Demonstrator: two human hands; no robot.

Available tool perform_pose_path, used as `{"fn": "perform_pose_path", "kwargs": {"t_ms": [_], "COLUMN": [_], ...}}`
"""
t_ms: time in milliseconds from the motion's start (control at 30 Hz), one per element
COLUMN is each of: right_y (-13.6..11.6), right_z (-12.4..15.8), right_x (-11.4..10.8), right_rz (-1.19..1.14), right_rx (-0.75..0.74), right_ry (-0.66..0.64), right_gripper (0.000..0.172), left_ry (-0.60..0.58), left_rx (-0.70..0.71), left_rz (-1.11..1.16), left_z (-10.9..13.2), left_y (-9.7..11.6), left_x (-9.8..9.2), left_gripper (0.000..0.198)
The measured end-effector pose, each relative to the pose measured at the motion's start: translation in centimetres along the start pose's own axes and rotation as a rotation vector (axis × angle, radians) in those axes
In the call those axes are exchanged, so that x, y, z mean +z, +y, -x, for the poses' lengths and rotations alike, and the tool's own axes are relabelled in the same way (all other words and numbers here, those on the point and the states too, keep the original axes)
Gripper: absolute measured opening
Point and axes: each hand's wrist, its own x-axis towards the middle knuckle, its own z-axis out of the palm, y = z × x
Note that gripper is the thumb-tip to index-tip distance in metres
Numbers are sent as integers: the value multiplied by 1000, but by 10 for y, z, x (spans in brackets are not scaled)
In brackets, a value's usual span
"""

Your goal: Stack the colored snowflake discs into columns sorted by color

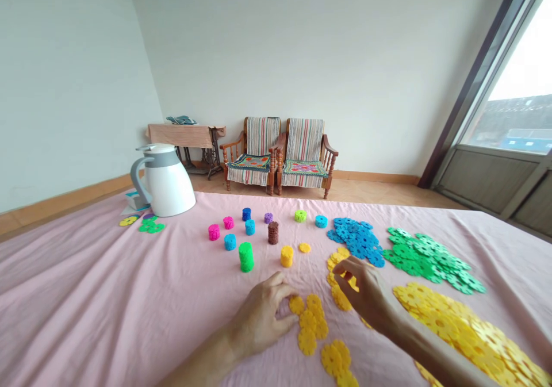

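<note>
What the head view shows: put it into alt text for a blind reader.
A person's left-hand grip is beside loose yellow discs, the right-hand grip above more discs, on a pink cloth. Beyond stand small coloured stacks and a white jug.

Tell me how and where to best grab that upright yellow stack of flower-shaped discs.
Probably low around the sides of the upright yellow stack of flower-shaped discs, coming from the near side. Its column shape suits an encircling grip; pinching the top might lift only upper discs. A dark brown disc stack stands beyond it, a bright green disc stack to its left.
</note>
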Motion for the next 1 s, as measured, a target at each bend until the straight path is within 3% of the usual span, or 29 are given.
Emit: {"fn": "perform_pose_path", "kwargs": {"t_ms": [200,567,700,867,1000], "right_y": [-4,1,1,-2,-4], "right_z": [44,46,46,46,46], "right_x": [-9,-13,-14,-17,-19], "right_rz": [-31,-13,-13,-42,-50], "right_rx": [-6,-62,-82,-73,-63], "right_ry": [7,20,14,6,-8], "right_gripper": [22,24,25,25,25], "left_ry": [48,142,202,210,83], "left_rx": [-35,-52,-84,15,32], "left_rz": [-24,12,91,-5,-264], "left_z": [-3,-5,-10,-46,-99], "left_y": [2,-3,1,22,28], "left_x": [3,8,-3,-34,-49], "left_gripper": [19,17,22,19,20]}}
